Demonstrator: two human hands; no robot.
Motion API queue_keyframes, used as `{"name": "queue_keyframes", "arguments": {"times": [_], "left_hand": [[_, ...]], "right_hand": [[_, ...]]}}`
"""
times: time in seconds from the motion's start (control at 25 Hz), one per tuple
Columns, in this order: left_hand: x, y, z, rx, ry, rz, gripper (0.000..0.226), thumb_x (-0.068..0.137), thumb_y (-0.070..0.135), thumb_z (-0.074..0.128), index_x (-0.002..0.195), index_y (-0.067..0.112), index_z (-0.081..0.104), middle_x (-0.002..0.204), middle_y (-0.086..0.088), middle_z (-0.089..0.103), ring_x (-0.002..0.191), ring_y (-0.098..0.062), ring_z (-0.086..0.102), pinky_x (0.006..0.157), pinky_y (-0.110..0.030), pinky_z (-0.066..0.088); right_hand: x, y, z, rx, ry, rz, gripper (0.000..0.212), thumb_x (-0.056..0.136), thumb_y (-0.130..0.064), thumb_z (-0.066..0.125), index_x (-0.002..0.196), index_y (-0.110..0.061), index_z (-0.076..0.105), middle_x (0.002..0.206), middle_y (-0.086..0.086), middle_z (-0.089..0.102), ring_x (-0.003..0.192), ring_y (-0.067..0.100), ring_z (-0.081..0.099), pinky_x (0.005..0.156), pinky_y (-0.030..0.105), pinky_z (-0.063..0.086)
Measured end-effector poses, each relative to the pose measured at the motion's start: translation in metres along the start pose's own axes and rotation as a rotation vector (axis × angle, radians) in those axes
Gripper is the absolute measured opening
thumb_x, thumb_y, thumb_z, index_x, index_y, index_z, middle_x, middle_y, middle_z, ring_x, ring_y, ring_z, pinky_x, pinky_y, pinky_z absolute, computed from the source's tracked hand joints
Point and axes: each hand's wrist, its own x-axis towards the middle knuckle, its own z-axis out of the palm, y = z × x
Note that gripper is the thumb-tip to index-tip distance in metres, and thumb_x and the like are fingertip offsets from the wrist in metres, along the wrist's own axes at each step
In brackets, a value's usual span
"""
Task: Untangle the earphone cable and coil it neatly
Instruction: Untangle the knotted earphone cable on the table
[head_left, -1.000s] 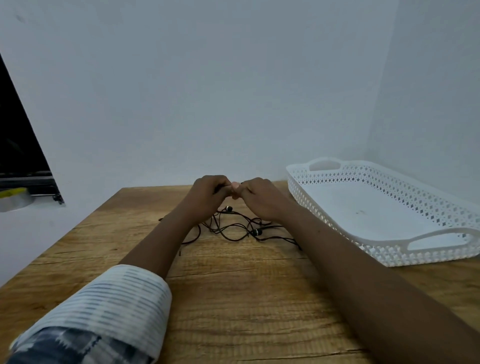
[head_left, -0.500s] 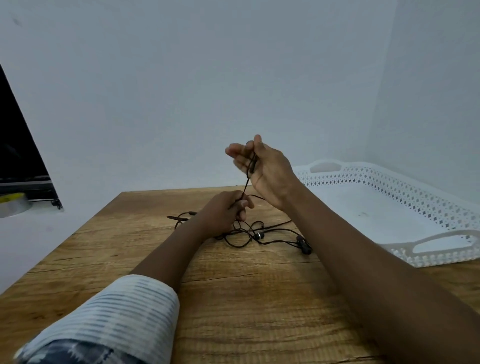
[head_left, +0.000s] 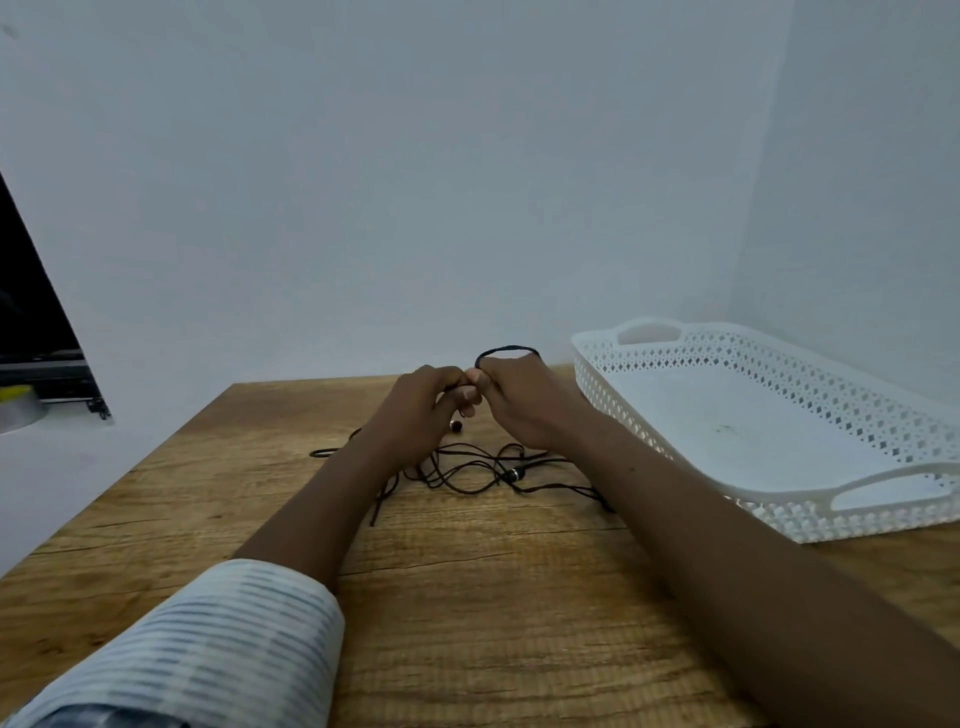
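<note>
head view, wooden table (head_left: 493, 597), pale walls (head_left: 415, 182), both hands pinching earphone cable (head_left: 467, 470)

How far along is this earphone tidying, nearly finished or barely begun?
Early days, it seems. Done: one small loop of the earphone cable arches over the right hand, possibly a first turn of the coil. In hand: the left hand and the right pinch the cable together where their fingers meet. Left: most of it lies in crossed loops on the wooden table, to be untangled and coiled.
</note>
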Motion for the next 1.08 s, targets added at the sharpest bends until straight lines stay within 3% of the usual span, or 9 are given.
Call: {"name": "queue_keyframes", "arguments": {"times": [0.2, 0.32, 0.52, 0.64, 0.72, 0.8, 0.88, 1.0, 1.08], "left_hand": [[0.000, -0.004, -0.003, 0.091, 0.022, 0.081, 0.022, 0.101, 0.012, 0.045, 0.087, 0.010, 0.062, 0.084, -0.002, 0.068, 0.081, -0.017, 0.062, 0.072, -0.036, 0.051], [-0.001, -0.011, -0.006, 0.167, 0.070, 0.039, 0.016, 0.103, 0.014, 0.042, 0.096, 0.016, 0.056, 0.086, 0.002, 0.062, 0.080, -0.010, 0.052, 0.066, -0.026, 0.043], [-0.004, -0.023, 0.000, 0.207, -0.010, 0.000, 0.015, 0.100, 0.011, 0.044, 0.092, 0.020, 0.054, 0.086, -0.001, 0.063, 0.083, -0.022, 0.060, 0.071, -0.036, 0.048], [-0.007, -0.017, 0.005, 0.087, -0.061, -0.064, 0.010, 0.101, 0.013, 0.044, 0.103, 0.014, 0.054, 0.089, -0.003, 0.070, 0.080, -0.014, 0.064, 0.072, -0.031, 0.050], [-0.010, -0.009, 0.008, -0.012, -0.093, -0.096, 0.007, 0.102, 0.017, 0.043, 0.109, 0.018, 0.044, 0.091, 0.000, 0.071, 0.076, -0.006, 0.064, 0.066, -0.025, 0.049], [-0.012, -0.004, 0.011, -0.055, -0.127, -0.091, 0.002, 0.102, 0.020, 0.042, 0.104, 0.022, 0.042, 0.092, 0.005, 0.070, 0.083, -0.013, 0.064, 0.069, -0.030, 0.050], [-0.011, 0.001, 0.010, -0.075, -0.138, -0.051, 0.013, 0.103, 0.028, 0.040, 0.094, 0.021, 0.047, 0.091, 0.006, 0.070, 0.084, -0.013, 0.061, 0.070, -0.032, 0.048], [-0.009, 0.006, 0.008, -0.061, -0.096, 0.039, 0.036, 0.104, 0.036, 0.034, 0.086, 0.018, 0.060, 0.089, 0.000, 0.067, 0.087, -0.014, 0.060, 0.078, -0.038, 0.049], [-0.007, 0.004, 0.008, -0.031, -0.060, 0.081, 0.038, 0.103, 0.036, 0.035, 0.087, 0.018, 0.065, 0.093, 0.000, 0.065, 0.091, -0.014, 0.058, 0.081, -0.036, 0.047]], "right_hand": [[0.001, -0.011, -0.006, 0.023, -0.082, 0.110, 0.041, 0.104, -0.034, 0.035, 0.079, -0.013, 0.061, 0.065, -0.005, 0.053, 0.059, 0.010, 0.049, 0.058, 0.030, 0.035], [-0.002, -0.017, -0.011, 0.113, -0.144, 0.198, 0.043, 0.103, -0.030, 0.039, 0.075, -0.012, 0.066, 0.053, -0.006, 0.046, 0.047, 0.008, 0.042, 0.052, 0.027, 0.031], [-0.002, -0.034, -0.028, 1.173, -0.348, 0.414, 0.041, 0.105, -0.035, 0.037, 0.070, -0.015, 0.046, 0.049, -0.007, 0.025, 0.039, 0.008, 0.019, 0.045, 0.025, 0.018], [0.004, -0.048, -0.041, 1.664, -0.238, 0.338, 0.041, 0.104, -0.039, 0.035, 0.072, -0.017, 0.046, 0.054, -0.005, 0.040, 0.045, 0.008, 0.041, 0.053, 0.022, 0.037], [0.010, -0.050, -0.045, 1.816, -0.042, 0.241, 0.042, 0.105, -0.036, 0.032, 0.074, -0.015, 0.050, 0.071, 0.001, 0.062, 0.069, 0.014, 0.065, 0.076, 0.028, 0.051], [0.015, -0.047, -0.045, 1.691, 0.150, 0.155, 0.042, 0.107, -0.030, 0.030, 0.077, -0.014, 0.055, 0.094, 0.007, 0.071, 0.096, 0.020, 0.069, 0.099, 0.032, 0.047], [0.016, -0.039, -0.039, 1.208, 0.297, 0.122, 0.039, 0.107, -0.025, 0.032, 0.081, -0.018, 0.060, 0.106, 0.004, 0.070, 0.110, 0.018, 0.065, 0.106, 0.030, 0.042], [0.010, -0.022, -0.022, 0.442, 0.323, 0.076, 0.031, 0.105, -0.020, 0.036, 0.090, -0.015, 0.064, 0.098, -0.007, 0.068, 0.095, 0.002, 0.062, 0.105, 0.030, 0.037], [0.006, -0.013, -0.012, 0.184, 0.155, 0.018, 0.026, 0.103, -0.014, 0.036, 0.092, -0.012, 0.060, 0.080, -0.010, 0.062, 0.074, 0.002, 0.059, 0.120, 0.034, 0.016]]}}
